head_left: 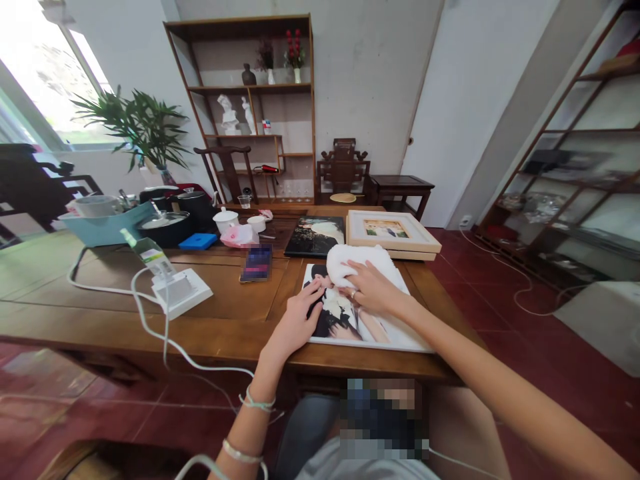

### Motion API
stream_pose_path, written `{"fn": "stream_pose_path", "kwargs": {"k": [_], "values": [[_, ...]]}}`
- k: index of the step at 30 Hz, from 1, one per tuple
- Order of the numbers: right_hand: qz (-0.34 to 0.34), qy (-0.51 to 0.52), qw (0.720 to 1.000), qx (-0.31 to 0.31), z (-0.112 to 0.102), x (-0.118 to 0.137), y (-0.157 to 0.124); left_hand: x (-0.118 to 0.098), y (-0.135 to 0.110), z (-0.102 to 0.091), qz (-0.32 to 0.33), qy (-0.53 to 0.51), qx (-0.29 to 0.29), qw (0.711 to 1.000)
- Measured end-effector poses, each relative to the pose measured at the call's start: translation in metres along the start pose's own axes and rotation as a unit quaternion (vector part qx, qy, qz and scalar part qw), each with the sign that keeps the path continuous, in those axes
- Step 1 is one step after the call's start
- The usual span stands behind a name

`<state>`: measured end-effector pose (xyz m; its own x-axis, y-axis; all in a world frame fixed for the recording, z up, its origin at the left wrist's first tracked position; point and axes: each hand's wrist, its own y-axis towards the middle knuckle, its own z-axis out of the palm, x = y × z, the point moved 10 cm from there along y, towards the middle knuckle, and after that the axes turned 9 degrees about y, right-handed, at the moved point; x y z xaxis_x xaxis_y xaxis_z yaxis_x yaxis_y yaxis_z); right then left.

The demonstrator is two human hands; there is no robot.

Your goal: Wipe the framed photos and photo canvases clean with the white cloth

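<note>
A large photo print on a white panel (336,313) lies flat near the table's front edge. A folded white cloth (373,257) rests on its upper part, and my right hand (367,287) grips and presses it against the picture. A ring shows on one finger of that hand. On the panel's left edge, my left hand (303,312) lies with its fingers stretched out over the picture, holding nothing. Part of the print is hidden under the cloth and my right arm.
Behind the panel sit a dark photo panel (316,236) and a framed photo (393,230). To the left are a phone (257,263), a white stand with cables (183,292), a blue box (199,241) and a light-blue basin (103,231) on the wooden table (225,331).
</note>
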<state>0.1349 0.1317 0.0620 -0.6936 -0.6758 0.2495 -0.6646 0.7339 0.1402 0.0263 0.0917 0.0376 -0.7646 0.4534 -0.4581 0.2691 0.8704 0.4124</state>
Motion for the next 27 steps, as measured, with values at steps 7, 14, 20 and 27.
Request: {"fn": "stream_pose_path", "kwargs": {"k": [7, 14, 20, 27], "values": [[-0.013, -0.008, 1.0, -0.011, -0.002, 0.005, 0.0, -0.001, 0.0, -0.002, -0.005, 0.004, 0.001, 1.0], [0.007, -0.015, 0.999, 0.04, 0.006, 0.045, -0.047, -0.001, 0.0, -0.003, -0.005, -0.013, -0.01, 1.0], [0.038, -0.002, 0.996, 0.083, 0.009, 0.085, -0.09, 0.001, -0.001, -0.002, -0.011, -0.011, -0.011, 1.0], [0.051, 0.022, 0.995, 0.087, 0.008, 0.078, -0.08, -0.002, 0.0, -0.003, -0.005, -0.015, -0.003, 1.0]]}}
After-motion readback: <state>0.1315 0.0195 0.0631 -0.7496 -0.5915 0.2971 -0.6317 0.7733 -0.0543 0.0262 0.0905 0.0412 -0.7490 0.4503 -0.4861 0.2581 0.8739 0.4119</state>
